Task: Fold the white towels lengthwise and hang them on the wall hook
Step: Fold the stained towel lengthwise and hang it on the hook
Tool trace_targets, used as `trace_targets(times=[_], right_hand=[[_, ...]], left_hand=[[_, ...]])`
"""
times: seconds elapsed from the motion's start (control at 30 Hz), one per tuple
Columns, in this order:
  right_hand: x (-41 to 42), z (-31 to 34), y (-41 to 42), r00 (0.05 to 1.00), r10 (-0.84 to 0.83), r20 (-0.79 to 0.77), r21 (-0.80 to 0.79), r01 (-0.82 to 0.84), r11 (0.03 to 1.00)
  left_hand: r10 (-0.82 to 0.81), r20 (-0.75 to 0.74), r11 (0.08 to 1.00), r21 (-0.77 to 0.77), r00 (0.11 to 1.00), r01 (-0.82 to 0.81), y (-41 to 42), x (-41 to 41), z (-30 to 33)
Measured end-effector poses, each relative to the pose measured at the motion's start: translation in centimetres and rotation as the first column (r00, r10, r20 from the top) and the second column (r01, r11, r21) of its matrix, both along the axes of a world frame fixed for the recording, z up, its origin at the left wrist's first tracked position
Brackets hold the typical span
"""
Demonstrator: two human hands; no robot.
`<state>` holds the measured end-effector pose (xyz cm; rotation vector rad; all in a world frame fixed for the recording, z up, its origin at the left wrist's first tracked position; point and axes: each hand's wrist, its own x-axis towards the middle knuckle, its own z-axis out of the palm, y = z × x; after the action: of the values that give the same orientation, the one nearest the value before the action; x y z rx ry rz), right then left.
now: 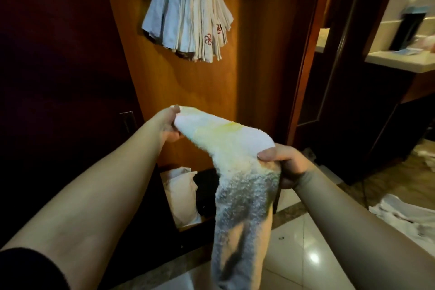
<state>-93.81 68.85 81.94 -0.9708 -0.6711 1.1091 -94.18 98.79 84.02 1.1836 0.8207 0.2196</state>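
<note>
- Left hand [170,128] pinches the towel's [226,141] far end.
- Right hand [286,163] grips its middle; the rest hangs toward the floor.
- Hung towels [188,14] drape on the far wall.

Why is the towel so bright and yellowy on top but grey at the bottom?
Head view: warm light hits the top of the white fluffy towel stretched between left hand and right hand; its hanging end falls in shadow. Glare spots shine on the glossy floor tiles, and the wide lens bends the edges.
</note>
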Motion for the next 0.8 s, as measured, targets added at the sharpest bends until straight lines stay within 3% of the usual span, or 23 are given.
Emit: trace_targets(times=[0.07,0.13,0.2,0.27,0.4,0.5,0.57,0.7,0.8], right_hand=[[-0.2,1.2,0.6,0.999,-0.046,-0.028,0.065,0.048,0.997],[0.3,2.1,1.2,0.988,-0.121,-0.092,0.106,0.130,0.986],[0.9,3.0,2.1,0.972,-0.199,-0.123,0.128,0.214,0.968],[1.6,3.8,3.0,0.949,-0.286,-0.137,0.135,0.304,0.943],[2.3,4.9,4.6,0.853,-0.512,-0.100,0.052,0.519,0.853],[2.2,5.5,5.5,0.767,-0.642,0.005,0.017,0.642,0.767],[1.7,6.0,6.2,0.720,-0.689,0.078,0.002,0.691,0.722],[1.0,7.3,7.4,0.631,-0.764,0.133,-0.009,0.772,0.636],[0.3,8.2,8.0,0.584,-0.800,0.137,-0.014,0.809,0.588]], left_hand=[[-0.054,0.014,0.995,-0.080,0.998,0.055,0.0,-0.8,-1.9],[-0.218,0.028,0.970,-0.106,0.975,0.220,0.0,-1.2,-3.7],[-0.330,-0.047,0.941,-0.092,0.943,0.325,-1.1,-1.5,-5.0],[-0.276,-0.077,0.961,-0.026,0.958,0.275,-2.4,-1.7,-6.5],[-0.085,0.195,0.979,0.200,0.977,0.046,-7.1,-4.8,-6.8],[-0.196,0.285,0.834,0.552,0.938,0.006,-10.9,-8.5,-6.0],[-0.290,0.238,0.681,0.731,0.927,0.026,-12.8,-9.7,-5.6],[-0.277,0.060,0.454,0.888,0.959,0.076,-14.9,-8.5,-5.6],[-0.229,0.021,0.349,0.935,0.973,0.062,-15.5,-7.3,-5.7]])
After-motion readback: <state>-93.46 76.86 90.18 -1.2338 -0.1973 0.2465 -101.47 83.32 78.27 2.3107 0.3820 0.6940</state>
